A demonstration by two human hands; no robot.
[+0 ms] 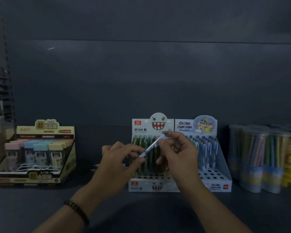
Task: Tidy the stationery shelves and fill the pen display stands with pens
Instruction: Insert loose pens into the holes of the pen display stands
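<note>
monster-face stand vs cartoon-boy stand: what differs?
Header: the monster-face stand shows a white toothy face; the cartoon-boy stand shows a cartoon boy on pale blue.
Stock: the monster-face stand holds dark green pens; the cartoon-boy stand holds pale blue and white pens.
Shared: side by side, front holes empty, behind the clear pen that the left hand and right hand grip.

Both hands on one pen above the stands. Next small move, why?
Probably release the left hand and let the right hand stand the pen in an empty front hole of the blue stand: the pen looks pale blue like those there, and its front rows are open.
</note>
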